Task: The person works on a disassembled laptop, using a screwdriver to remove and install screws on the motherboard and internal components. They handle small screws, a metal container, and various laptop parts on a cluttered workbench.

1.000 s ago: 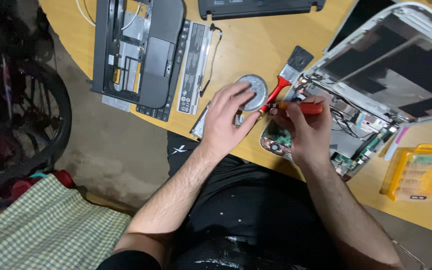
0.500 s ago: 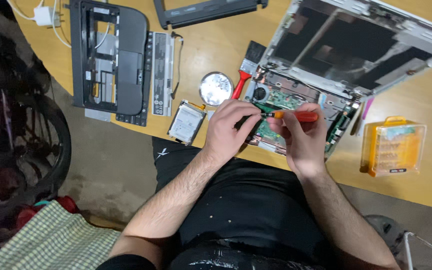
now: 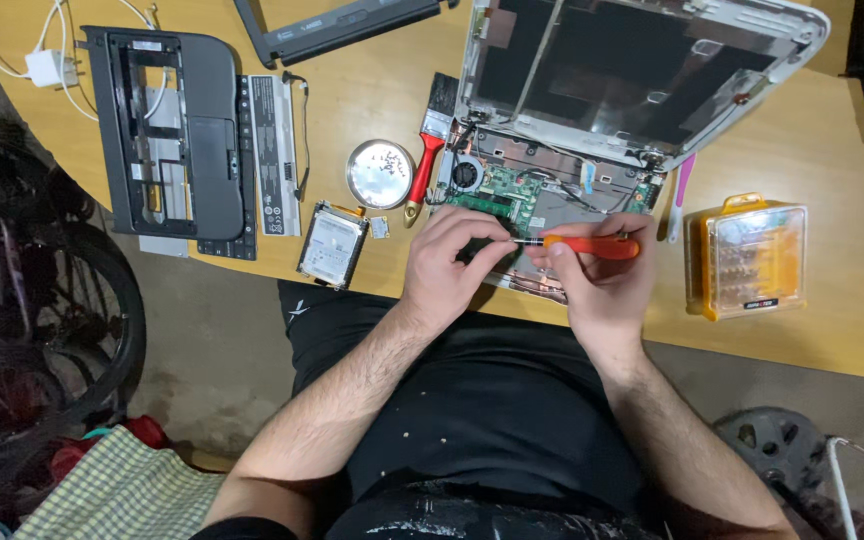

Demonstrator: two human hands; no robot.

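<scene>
Orange plastic marks the handle of the small screwdriver, a light, stiff tool that we judge is best held along that handle, since the thin steel shaft offers little purchase. From the head camera we see our right hand curled around the handle, fingers pressed together on it, wrist bent inward over the near edge of the wooden table. Our left hand comes in from the other side, its fingertips closed in a pinch at the shaft's tip; whether a screw sits between them we cannot tell. Both hands hover over the opened laptop base, which lies at the table's near edge, its green circuit board bare and, in our judgement, fragile under any slip. A red-handled brush lies just beside the base, and a round metal tin sits further left.
</scene>
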